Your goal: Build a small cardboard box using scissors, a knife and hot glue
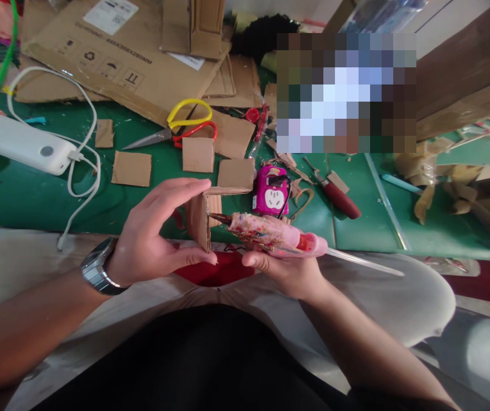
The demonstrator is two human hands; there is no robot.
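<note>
My left hand [155, 234], a watch on its wrist, grips a small structure of joined cardboard pieces [197, 220] between thumb and fingers. In my right hand [290, 271] is a pink, glue-smeared hot glue gun [266, 234], with a clear glue stick [367, 261] poking out of its back. The gun's dark nozzle points left and meets or nearly meets the edge of the cardboard; I cannot tell if it touches. Fingers of the right hand are partly hidden beneath the gun. Just beyond lie cut cardboard squares [131, 169] and a magenta socket adapter [272, 191].
Scissors with yellow and red handles [191, 123] lie on the green table [112, 214]. At left is a white power bank [24, 142] with a looped cable. A red-handled tool [340, 198] rests at right. Large flattened cardboard [129, 57] covers the back; a blurred patch hides part.
</note>
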